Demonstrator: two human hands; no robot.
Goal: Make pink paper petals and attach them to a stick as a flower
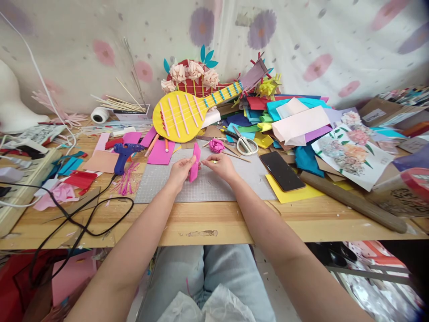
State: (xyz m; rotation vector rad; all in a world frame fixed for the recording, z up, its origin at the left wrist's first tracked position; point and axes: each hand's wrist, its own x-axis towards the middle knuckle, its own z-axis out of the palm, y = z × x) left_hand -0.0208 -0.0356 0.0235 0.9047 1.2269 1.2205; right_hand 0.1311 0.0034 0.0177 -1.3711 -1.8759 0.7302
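Over the grey cutting mat (217, 190), my left hand (181, 173) pinches a folded strip of magenta crepe paper (195, 164), held upright. Close by on its right, my right hand (220, 165) has its fingertips pressed together around something small and thin that I cannot make out. A rolled magenta paper flower (216, 146) lies just beyond the right hand, beside thin wooden sticks. White-handled scissors (247, 146) rest at the mat's far edge. More magenta paper (161, 153) lies to the left of the mat.
A blue glue gun (124, 157) with a looping black cable (97, 234) is at left. A yellow paper lute (181, 116) leans at the back. On the right are a black phone (282, 171), a wooden rod (355, 203) and stacked coloured paper (301, 125).
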